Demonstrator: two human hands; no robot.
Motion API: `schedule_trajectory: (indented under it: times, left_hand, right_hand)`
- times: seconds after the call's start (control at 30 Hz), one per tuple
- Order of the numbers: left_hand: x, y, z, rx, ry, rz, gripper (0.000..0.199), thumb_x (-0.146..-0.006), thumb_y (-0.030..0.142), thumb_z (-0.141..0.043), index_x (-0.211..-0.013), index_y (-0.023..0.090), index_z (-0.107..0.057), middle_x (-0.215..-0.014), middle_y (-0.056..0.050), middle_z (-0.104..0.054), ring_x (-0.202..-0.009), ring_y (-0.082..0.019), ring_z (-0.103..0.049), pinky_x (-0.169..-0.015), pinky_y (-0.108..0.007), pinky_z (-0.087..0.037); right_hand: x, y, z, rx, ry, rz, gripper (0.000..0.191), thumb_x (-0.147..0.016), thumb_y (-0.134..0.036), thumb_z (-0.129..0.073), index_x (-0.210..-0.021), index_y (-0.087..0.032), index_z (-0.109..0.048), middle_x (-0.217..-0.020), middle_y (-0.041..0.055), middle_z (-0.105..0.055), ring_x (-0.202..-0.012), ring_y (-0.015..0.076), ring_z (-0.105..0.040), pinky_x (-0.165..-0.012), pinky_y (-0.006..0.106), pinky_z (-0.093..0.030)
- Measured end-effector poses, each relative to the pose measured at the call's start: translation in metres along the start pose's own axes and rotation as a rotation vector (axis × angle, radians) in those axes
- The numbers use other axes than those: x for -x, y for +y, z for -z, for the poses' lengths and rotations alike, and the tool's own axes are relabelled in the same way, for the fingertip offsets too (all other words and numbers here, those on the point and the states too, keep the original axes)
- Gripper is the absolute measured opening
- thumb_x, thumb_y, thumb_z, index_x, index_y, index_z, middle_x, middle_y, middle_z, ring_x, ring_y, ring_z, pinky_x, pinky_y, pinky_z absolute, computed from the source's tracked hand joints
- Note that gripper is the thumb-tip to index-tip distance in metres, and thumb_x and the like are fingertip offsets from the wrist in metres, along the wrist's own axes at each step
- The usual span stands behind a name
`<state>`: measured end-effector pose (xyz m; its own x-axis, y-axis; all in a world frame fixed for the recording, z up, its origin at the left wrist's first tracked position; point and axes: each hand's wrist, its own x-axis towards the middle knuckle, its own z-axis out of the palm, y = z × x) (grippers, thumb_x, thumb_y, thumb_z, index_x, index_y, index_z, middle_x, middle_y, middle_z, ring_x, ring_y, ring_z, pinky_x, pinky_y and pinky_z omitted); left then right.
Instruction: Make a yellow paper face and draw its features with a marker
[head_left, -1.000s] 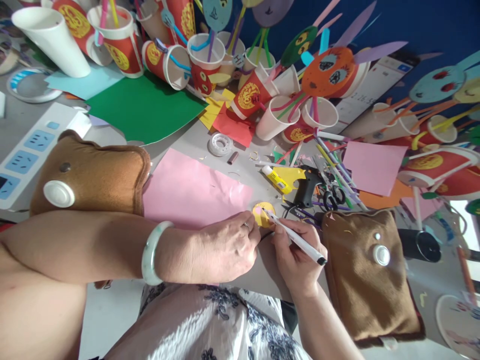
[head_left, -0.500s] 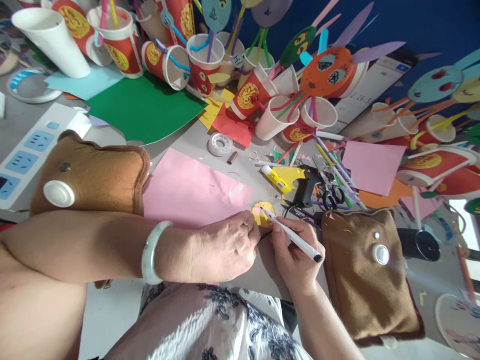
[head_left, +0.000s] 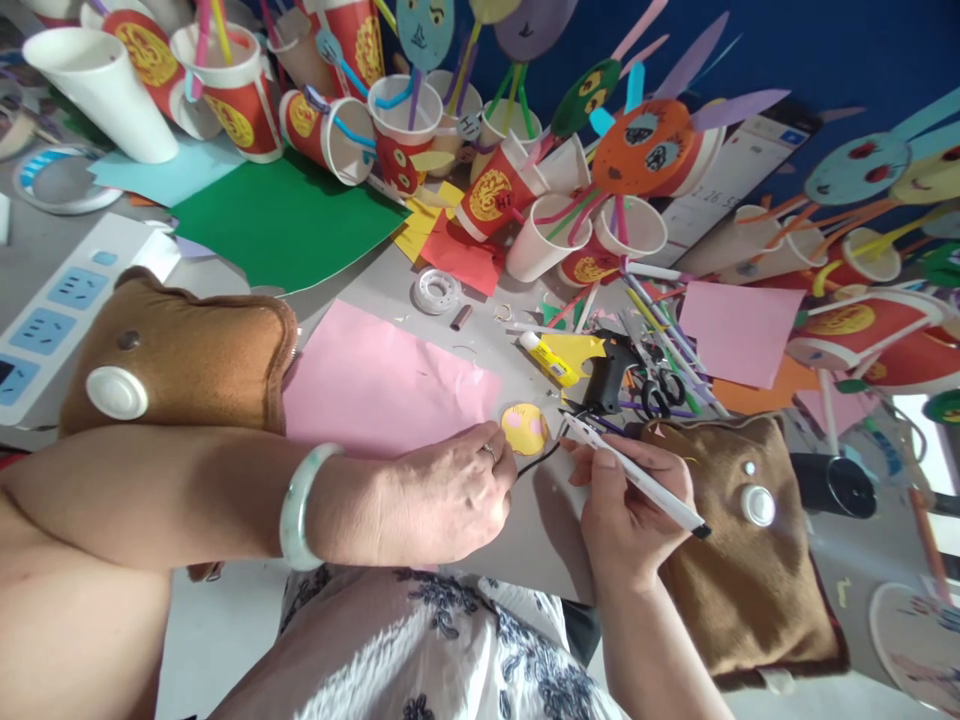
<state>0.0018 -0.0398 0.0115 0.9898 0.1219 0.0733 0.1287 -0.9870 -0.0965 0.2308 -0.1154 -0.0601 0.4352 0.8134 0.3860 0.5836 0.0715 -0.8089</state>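
A small round yellow paper face (head_left: 524, 430) shows two pink patches and some dark pen strokes near its top. The fingers of my left hand (head_left: 442, 490) are curled closed at its lower left edge, pinching it. In my right hand (head_left: 634, 510) is a white marker pen (head_left: 641, 478), with its tip clear of the paper face on the right and its black end towards me. Beneath the left fingers and wrist lies the edge of a pink paper sheet (head_left: 382, 385). A dark cord (head_left: 541, 460) runs just below the face.
Paper cups (head_left: 551, 237) with straw-limbed paper figures crowd the back. A yellow glue stick (head_left: 551, 358), black glue gun (head_left: 611, 370) and scissors (head_left: 660, 390) lie beyond my right hand. Brown cushions (head_left: 750, 560) flank my arms; a power strip (head_left: 71, 310) sits left.
My right hand has drawn the marker pen away to the right, off the yellow paper face, uncovering its right pink patch. The left hand stays nearly still.
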Motion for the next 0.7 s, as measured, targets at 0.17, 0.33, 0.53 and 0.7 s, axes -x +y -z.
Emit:
schedule_trajectory:
  times: [0.17, 0.33, 0.53, 0.7]
  left_hand:
    - [0.000, 0.000, 0.003, -0.035, -0.003, 0.000, 0.024, -0.090, 0.016, -0.054, -0.099, 0.015, -0.076, -0.102, -0.014, -0.073, -0.096, -0.026, -0.066, -0.096, -0.043, -0.045]
    - [0.002, 0.002, -0.001, -0.038, 0.007, 0.006, 0.027, -0.093, 0.015, -0.051, -0.103, 0.014, -0.075, -0.104, -0.015, -0.073, -0.097, -0.027, -0.066, -0.097, -0.045, -0.045]
    - [0.001, 0.000, -0.001, -0.017, 0.019, 0.007, 0.031, -0.095, 0.018, -0.050, -0.110, 0.013, -0.076, -0.115, -0.017, -0.072, -0.106, -0.028, -0.067, -0.101, -0.046, -0.046]
    - [-0.001, -0.004, 0.003, 0.002, 0.005, 0.021, 0.034, -0.095, 0.022, -0.051, -0.116, 0.011, -0.075, -0.127, -0.018, -0.070, -0.115, -0.028, -0.066, -0.106, -0.044, -0.046]
  right_hand:
    - [0.001, 0.004, 0.005, 0.059, -0.063, 0.010, 0.020, -0.095, -0.036, -0.070, -0.106, -0.019, -0.067, -0.071, 0.0022, -0.074, -0.061, 0.0225, -0.075, -0.059, 0.036, -0.062]
    - [0.002, 0.005, 0.008, 0.175, -0.149, 0.035, 0.022, -0.093, -0.038, -0.072, -0.104, -0.019, -0.069, -0.083, 0.0069, -0.078, -0.068, 0.0225, -0.076, -0.059, 0.034, -0.062]
    - [-0.001, -0.003, 0.005, 0.240, -0.187, 0.103, 0.015, -0.093, -0.031, -0.071, -0.104, -0.021, -0.071, -0.087, 0.0062, -0.079, -0.074, 0.0213, -0.077, -0.060, 0.031, -0.060]
    - [-0.002, -0.006, 0.003, 0.243, -0.189, 0.132, 0.012, -0.094, -0.028, -0.071, -0.104, -0.021, -0.071, -0.085, 0.0040, -0.078, -0.069, 0.0189, -0.076, -0.061, 0.030, -0.060]
